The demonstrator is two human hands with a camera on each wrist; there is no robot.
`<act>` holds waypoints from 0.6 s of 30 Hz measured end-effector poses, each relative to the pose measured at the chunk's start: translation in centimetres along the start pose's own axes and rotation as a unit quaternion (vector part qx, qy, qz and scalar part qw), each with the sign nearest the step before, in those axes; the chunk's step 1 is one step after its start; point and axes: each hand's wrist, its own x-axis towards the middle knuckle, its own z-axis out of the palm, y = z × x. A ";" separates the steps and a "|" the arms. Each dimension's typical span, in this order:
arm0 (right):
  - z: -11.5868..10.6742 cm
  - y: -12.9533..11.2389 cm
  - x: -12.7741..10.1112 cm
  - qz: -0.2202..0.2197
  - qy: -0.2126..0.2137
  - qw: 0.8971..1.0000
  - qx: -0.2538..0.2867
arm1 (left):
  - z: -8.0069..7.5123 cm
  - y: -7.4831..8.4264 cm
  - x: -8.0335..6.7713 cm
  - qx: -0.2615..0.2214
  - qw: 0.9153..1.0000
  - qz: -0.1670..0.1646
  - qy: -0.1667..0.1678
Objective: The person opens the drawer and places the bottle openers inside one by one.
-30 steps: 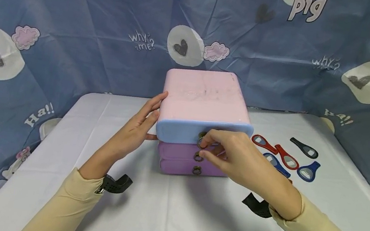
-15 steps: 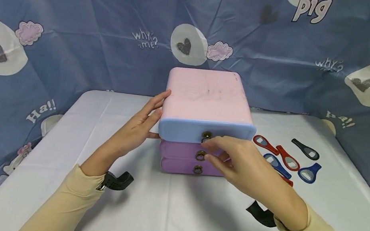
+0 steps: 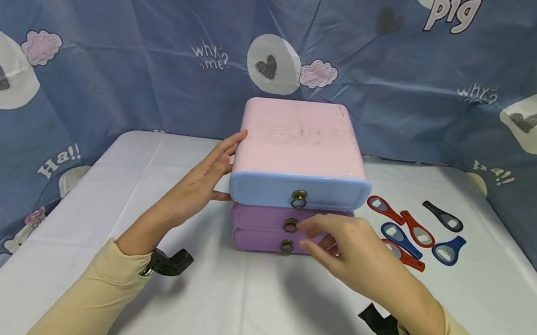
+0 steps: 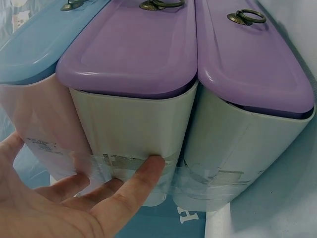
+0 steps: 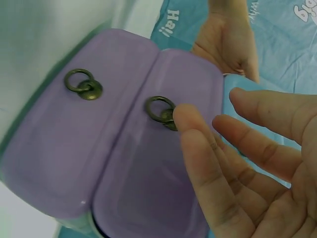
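A stack of three drawers stands on the table, with a pink-topped unit [image 3: 299, 137] uppermost. Its front is a blue drawer [image 3: 265, 187] with a bronze ring pull [image 3: 298, 200]. Beneath it are a middle purple drawer [image 3: 255, 217] and a bottom purple drawer [image 3: 257, 239], each with a ring pull. My left hand [image 3: 194, 185] rests its extended fingers against the stack's left side, over clear tape [image 4: 193, 181]. My right hand [image 3: 346, 244], fingers loosely bent and holding nothing, is in front of the purple drawers. One fingertip overlaps the middle ring pull [image 5: 159, 109] in the right wrist view.
Several bottle openers lie to the right of the stack, among them a black bottle opener [image 3: 442, 216], a red bottle opener [image 3: 417, 229] and a blue bottle opener [image 3: 448, 250]. A white cloth covers the table [image 3: 204, 309]. Behind hangs a blue printed curtain [image 3: 156, 79].
My right hand has let go of the top drawer's ring pull and moved down and slightly right, to the middle drawer. My left hand stays against the side of the stack.
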 end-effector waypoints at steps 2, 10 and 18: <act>0.3 0.3 -0.1 -0.001 -0.004 1.000 0.001 | -0.1 0.0 0.0 -0.001 1.000 0.001 -0.003; 1.7 1.2 -0.3 -0.021 -0.024 0.999 -0.003 | -0.3 -0.1 -0.3 -0.006 1.000 0.023 -0.014; 2.1 1.5 -0.4 -0.033 -0.028 0.999 -0.010 | -0.4 -0.1 -0.3 0.045 0.998 0.032 -0.006</act>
